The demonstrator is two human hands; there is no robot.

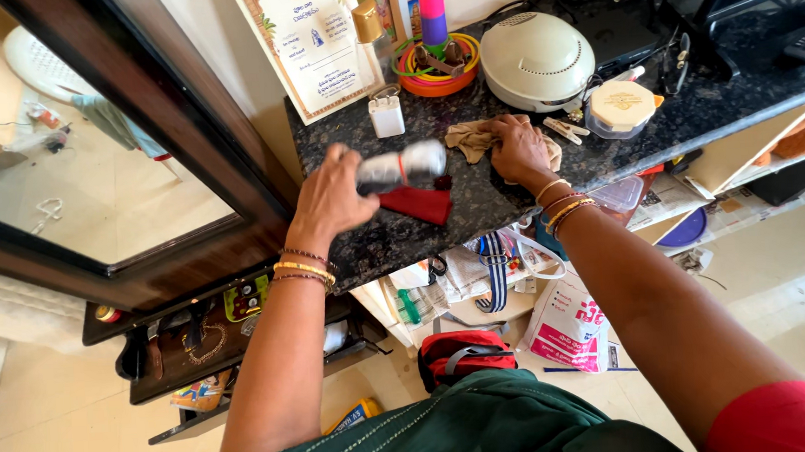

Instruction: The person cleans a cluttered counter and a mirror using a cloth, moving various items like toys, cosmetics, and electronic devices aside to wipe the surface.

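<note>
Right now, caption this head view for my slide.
Left hand lifts a grey bottle; right hand presses a cloth on the counter.

1. The dark speckled stone bench [394,236] carries everything.
2. A red cloth [420,204] and a beige rag [472,138] lie near its front.
3. A white charger [386,115], round cream appliance [537,59] and lidded tub [621,108] sit farther back.

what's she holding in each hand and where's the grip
The left hand grips a blurred silver cylinder by one end. The right hand presses a beige cloth flat on the dark counter.
</note>
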